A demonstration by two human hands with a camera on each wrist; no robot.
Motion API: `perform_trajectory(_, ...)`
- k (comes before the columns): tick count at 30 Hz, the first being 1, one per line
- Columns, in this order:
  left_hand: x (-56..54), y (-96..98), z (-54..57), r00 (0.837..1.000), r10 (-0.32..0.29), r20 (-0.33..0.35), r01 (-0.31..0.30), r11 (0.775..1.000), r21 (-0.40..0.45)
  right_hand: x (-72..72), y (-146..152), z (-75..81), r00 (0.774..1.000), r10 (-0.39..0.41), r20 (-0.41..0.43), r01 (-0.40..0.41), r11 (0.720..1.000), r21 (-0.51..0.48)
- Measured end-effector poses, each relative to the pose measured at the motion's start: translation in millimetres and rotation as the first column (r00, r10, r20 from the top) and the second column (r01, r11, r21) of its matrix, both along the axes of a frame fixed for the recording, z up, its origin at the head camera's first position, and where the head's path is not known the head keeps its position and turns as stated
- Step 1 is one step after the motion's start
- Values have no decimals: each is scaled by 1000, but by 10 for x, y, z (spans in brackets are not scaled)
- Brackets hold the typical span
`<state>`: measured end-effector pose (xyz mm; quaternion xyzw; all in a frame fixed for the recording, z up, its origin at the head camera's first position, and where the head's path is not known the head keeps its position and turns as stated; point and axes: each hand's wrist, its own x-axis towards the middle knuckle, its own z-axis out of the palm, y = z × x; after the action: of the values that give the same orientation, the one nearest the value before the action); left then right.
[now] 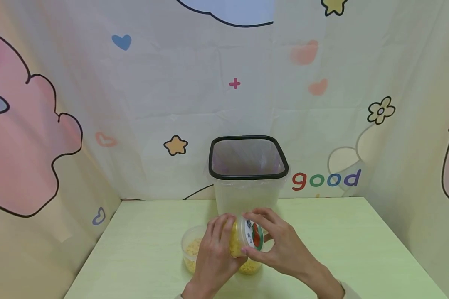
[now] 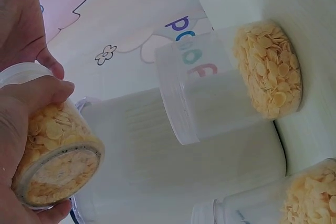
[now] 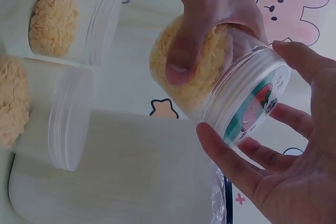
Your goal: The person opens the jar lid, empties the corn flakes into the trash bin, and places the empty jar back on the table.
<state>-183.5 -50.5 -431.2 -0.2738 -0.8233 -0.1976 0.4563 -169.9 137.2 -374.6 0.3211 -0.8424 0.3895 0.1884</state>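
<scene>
My left hand (image 1: 217,249) grips a clear plastic jar (image 3: 189,72) of yellow flakes, fingers on one side and thumb on the other. The jar is held tilted, its lid facing right in the head view. That screw lid (image 3: 257,103) is round and carries a label with a red tomato and a green band. My right hand (image 1: 284,245) spans the lid, its thumb and fingertips on the rim. Two more jars of flakes stand on the table, a left one (image 1: 191,249) and a partly hidden one (image 1: 250,267) below my hands.
Behind the hands stands a translucent bin (image 1: 247,195) with a black rim and a clear liner. The pale green table (image 1: 134,249) extends to both sides. A printed curtain (image 1: 153,83) hangs behind and along the sides.
</scene>
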Motion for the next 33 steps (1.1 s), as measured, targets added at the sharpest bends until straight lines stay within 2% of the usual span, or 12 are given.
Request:
perform_trajectory(9,23,1,9,1000,-12,15,12,1000,-16,-18,36,-20,999,42,4,-42,999,6)
perform_trajectory(13,23,-5,7,999,-27,18,27,999,-16,-20,64,-20,997,68,-24,-67,997,24)
perform_trajectory(16,22,-15,4,999,-42,35,42,999,-14,-23,86,-15,995,66,-78,-60,995,78)
perform_trajectory(20,29,-30,6,994,-58,90,58,998,-4,-31,115,-4,982,85,-166,-56,983,173)
perform_trajectory(25,45,-39,12,986,-69,152,68,998,15,-36,150,7,965,169,-200,-120,964,236)
perform_trajectory(29,50,-38,10,985,-79,156,76,997,27,-40,178,1,953,223,-206,-167,952,258)
perform_trajectory(33,56,-35,15,984,-82,158,77,996,32,-37,197,-1,945,244,-218,-180,945,273)
